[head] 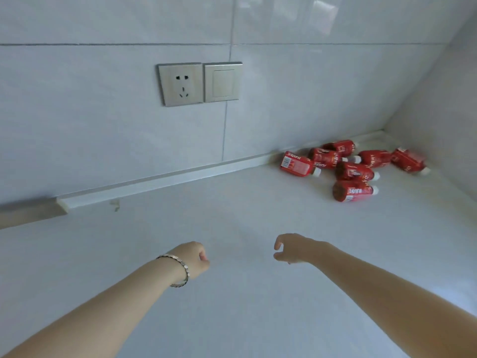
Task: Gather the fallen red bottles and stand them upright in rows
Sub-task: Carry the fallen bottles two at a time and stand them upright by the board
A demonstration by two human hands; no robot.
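Observation:
Several red bottles with white caps lie on their sides in a loose heap in the far right corner of the white counter (232, 293). The nearest bottle (352, 191) lies apart at the front of the heap, another (296, 164) at its left end. My left hand (195, 258), with a bracelet on the wrist, hovers over the counter's middle, fingers curled into a loose fist, holding nothing. My right hand (294, 248) floats beside it, fingers curled but apart, empty. Both hands are well short of the bottles.
A tiled wall runs along the counter's back, with a silver socket (180, 83) and a switch (223, 82). A second wall closes the right side behind the bottles. A low white ledge (165, 178) lines the wall's foot.

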